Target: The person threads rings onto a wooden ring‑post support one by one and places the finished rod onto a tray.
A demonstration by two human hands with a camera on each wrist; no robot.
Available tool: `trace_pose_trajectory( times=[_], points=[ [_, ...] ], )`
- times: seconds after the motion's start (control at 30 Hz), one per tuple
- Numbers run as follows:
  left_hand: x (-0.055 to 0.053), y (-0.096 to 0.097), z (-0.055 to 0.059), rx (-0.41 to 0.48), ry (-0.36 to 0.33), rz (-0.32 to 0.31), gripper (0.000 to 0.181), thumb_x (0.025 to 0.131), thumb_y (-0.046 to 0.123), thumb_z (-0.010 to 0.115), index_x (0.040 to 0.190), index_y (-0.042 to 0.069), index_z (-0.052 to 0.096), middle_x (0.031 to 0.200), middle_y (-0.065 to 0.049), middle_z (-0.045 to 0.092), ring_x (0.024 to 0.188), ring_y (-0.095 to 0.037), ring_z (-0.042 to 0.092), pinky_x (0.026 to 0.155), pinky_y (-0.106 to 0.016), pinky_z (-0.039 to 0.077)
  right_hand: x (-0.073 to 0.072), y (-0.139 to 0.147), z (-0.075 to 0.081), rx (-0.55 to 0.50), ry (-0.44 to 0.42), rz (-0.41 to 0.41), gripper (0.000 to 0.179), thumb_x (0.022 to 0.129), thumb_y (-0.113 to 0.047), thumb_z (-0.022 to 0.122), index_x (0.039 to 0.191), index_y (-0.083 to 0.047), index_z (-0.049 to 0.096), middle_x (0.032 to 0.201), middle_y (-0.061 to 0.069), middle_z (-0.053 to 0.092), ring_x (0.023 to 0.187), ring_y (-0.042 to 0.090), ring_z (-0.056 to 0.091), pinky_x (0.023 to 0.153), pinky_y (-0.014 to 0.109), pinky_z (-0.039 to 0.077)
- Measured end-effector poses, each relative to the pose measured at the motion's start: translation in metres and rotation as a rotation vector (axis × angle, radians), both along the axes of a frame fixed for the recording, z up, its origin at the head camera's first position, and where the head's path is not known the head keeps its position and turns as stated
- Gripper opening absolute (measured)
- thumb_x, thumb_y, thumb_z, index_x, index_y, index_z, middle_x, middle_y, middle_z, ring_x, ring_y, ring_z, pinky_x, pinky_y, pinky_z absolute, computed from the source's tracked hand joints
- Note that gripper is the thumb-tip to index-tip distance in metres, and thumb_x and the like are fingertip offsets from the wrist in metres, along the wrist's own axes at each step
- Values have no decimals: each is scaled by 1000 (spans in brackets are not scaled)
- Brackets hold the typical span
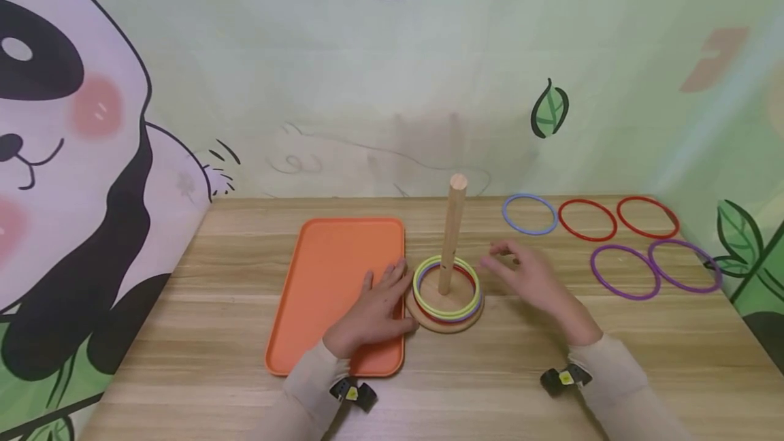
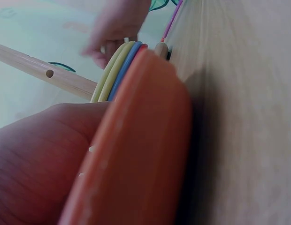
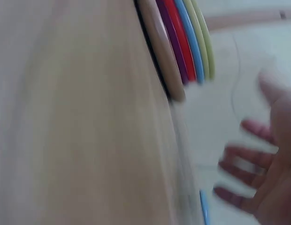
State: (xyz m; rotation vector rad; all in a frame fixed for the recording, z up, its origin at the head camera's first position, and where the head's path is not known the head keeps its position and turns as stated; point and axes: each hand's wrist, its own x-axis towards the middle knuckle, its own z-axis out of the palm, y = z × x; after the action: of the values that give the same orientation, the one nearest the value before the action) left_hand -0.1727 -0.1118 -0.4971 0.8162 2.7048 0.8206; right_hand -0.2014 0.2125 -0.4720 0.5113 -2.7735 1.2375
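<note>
A wooden ring-toss stand, with a round base [image 1: 456, 327] and upright peg [image 1: 453, 237], stands on the table. Round the peg lie stacked rings: purple [image 3: 173, 47], red [image 3: 182, 47] and blue [image 3: 192, 47], topped by two yellow-green rings [image 3: 207, 49]. My left hand [image 1: 373, 312] rests with extended fingers across the right edge of an orange tray [image 1: 337, 250], fingertips and thumb right at the stand's base. Just right of the stack, my right hand [image 1: 529, 278] hovers above the table, holding nothing, its fingers loosely bent.
At the back right lie a blue ring [image 1: 504, 215] and two red rings [image 1: 560, 215] [image 1: 618, 213]. Two purple rings [image 1: 593, 268] [image 1: 686, 290] lie in front of them. Behind the wooden table [image 1: 233, 332] hangs a green backdrop [image 1: 306, 87] with a painted panda.
</note>
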Motion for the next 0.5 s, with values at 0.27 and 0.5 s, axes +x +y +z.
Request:
trace_pose_trajectory(
  times=[0.27, 0.5],
  points=[
    [0, 0, 1, -6, 0, -4, 91, 94, 37, 70, 167, 5, 27, 175, -16, 13, 162, -36, 12, 125, -66, -2, -17, 36, -6, 129, -168, -93, 87, 106, -41, 62, 157, 19, 24, 162, 46, 15, 150, 63, 18, 122, 69, 18],
    [-1, -1, 1, -8, -1, -2, 90, 94, 38, 69, 167, 6, 27, 175, -15, 12, 162, -35, 11, 125, -65, -3, -27, 42, -12, 170, -164, -127, 88, 107, -48, 58, 160, 15, 25, 164, 41, 21, 151, 60, 21, 121, 72, 15]
  ],
)
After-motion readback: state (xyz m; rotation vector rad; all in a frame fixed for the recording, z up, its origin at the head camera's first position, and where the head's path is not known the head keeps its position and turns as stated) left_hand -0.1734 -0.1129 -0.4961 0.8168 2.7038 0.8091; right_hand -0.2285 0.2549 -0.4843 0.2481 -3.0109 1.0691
